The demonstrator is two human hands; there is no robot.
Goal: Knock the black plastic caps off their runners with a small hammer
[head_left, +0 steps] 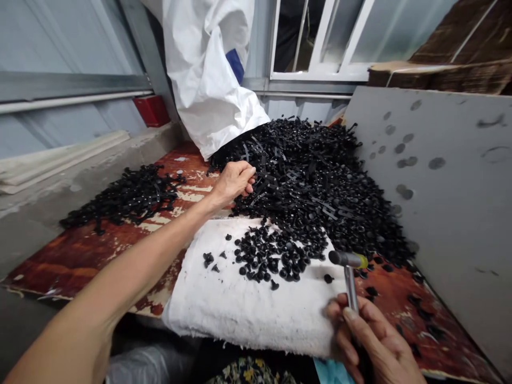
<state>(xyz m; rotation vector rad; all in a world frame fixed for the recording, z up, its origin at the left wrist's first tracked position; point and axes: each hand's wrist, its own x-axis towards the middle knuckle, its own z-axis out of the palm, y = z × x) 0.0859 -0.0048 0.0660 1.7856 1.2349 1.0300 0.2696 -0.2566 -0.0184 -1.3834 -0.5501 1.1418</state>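
My left hand reaches out to the near edge of a big heap of black plastic parts, its fingers curled into the strips there. What it grips is hidden among them. My right hand is closed round the metal handle of a small hammer, whose head hangs just over the right end of a white folded towel. Several small black studs lie loose on the towel.
A smaller pile of black strips lies at the left on the worn red-brown board. A grey panel walls off the right side. A white sack leans behind the heap, under a window.
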